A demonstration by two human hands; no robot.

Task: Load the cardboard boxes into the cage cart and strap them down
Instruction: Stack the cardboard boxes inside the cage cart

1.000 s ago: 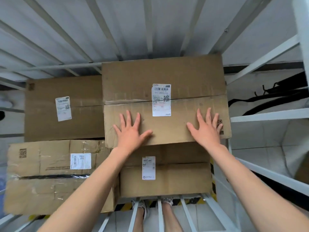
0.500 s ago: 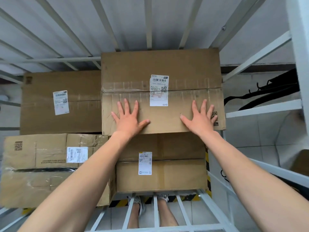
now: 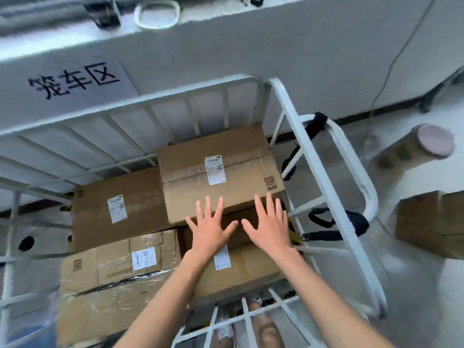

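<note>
Partly hiding the lower box label (image 3: 222, 261), the left hand (image 3: 209, 233), like the right hand (image 3: 270, 229), has its grip splayed.

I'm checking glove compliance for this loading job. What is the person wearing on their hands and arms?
Nothing visible. The left hand and right hand are bare: no gloves, rings or wristbands. The left forearm and right forearm are uncovered up to the frame's edge, with no sleeves, watch or markings.
</note>
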